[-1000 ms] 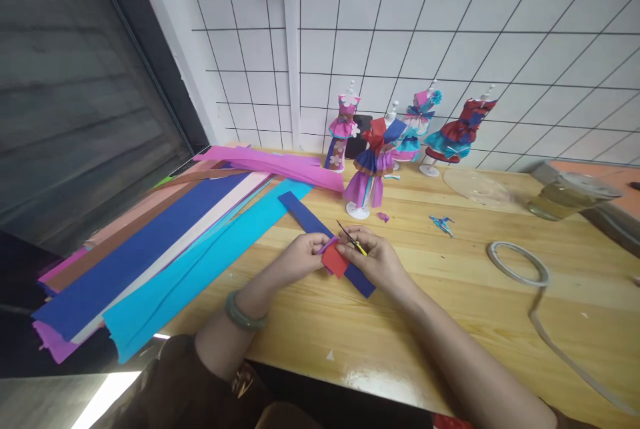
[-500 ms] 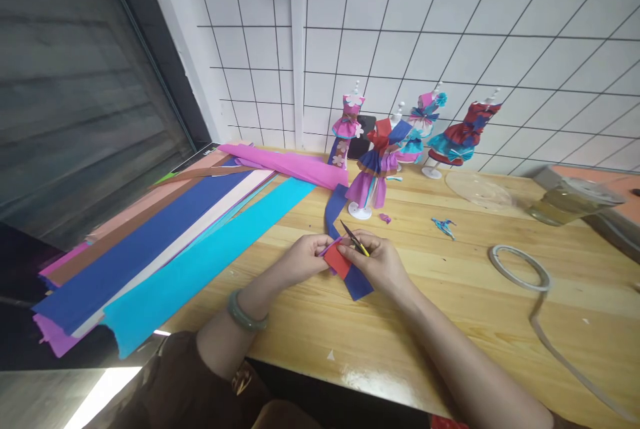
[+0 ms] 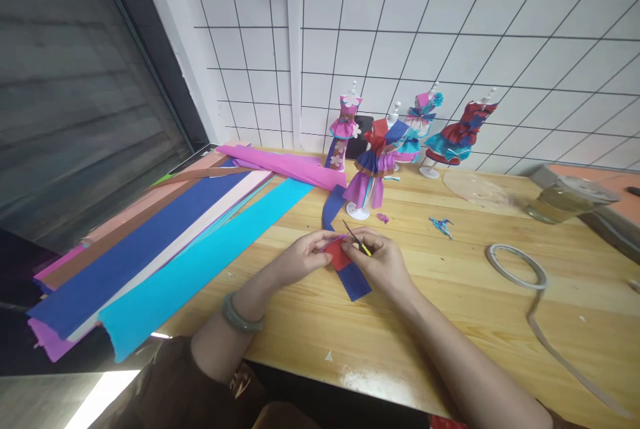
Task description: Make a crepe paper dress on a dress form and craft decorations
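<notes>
A person's left hand [image 3: 301, 259] pinches red paper [image 3: 339, 255] over a blue strip [image 3: 355, 284] on the wooden table [image 3: 290, 342]; the right hand [image 3: 389, 269] grips paper and scissors [image 3: 367, 250] — crowded fingers that, slipping, could let the blades nick it.

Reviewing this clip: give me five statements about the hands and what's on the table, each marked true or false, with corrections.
1. The right hand holds yellow-handled scissors. True.
2. The left hand is empty. False: the left hand grips red paper.
3. A green bangle circles the left wrist. True.
4. Only two dressed mannequins stand near the wall. False: there are four dressed mannequins.
5. The tape roll lies right of both hands. True.
</notes>
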The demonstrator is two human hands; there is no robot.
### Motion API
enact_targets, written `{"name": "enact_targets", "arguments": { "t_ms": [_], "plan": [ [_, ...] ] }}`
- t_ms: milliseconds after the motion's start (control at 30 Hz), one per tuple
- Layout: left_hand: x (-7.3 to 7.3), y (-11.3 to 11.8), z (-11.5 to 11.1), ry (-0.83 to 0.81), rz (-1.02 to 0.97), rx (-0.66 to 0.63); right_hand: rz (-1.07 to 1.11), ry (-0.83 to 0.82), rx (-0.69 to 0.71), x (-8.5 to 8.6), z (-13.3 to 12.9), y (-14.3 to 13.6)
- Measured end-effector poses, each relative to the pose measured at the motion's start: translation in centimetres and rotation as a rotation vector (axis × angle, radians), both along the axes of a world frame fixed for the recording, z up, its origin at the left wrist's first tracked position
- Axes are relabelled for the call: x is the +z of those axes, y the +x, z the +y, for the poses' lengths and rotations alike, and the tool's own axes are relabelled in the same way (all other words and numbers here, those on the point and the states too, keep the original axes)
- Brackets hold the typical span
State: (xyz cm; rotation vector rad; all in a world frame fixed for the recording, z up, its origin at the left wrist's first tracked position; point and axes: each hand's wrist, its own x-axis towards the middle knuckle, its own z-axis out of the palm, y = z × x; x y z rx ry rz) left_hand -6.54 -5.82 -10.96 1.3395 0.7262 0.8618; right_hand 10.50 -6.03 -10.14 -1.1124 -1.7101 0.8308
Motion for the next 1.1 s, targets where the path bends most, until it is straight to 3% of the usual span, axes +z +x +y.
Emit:
{"name": "enact_targets", "arguments": {
  "t_ms": [200, 567, 800, 1100],
  "plan": [
    [-0.8, 0.3, 0.2, 0.106, 0.111, 0.116, 0.0, 0.005, 0.032, 0.0, -0.1, -0.2],
    [-1.3, 0.1, 0.4, 0.052, 0.171, 0.105, 0.019, 0.012, 0.043, -0.2, -0.1, -0.5],
    [-0.7, -0.2, 0.4, -0.026, 0.092, 0.12, 0.135, -0.21, -0.012, -0.5, 0.0, -0.2],
    [-0.9, -0.4, 0.6, -0.039, 0.064, 0.144, 0.193, -0.232, 0.022, -0.6, 0.1, -0.3]
  ]
}}
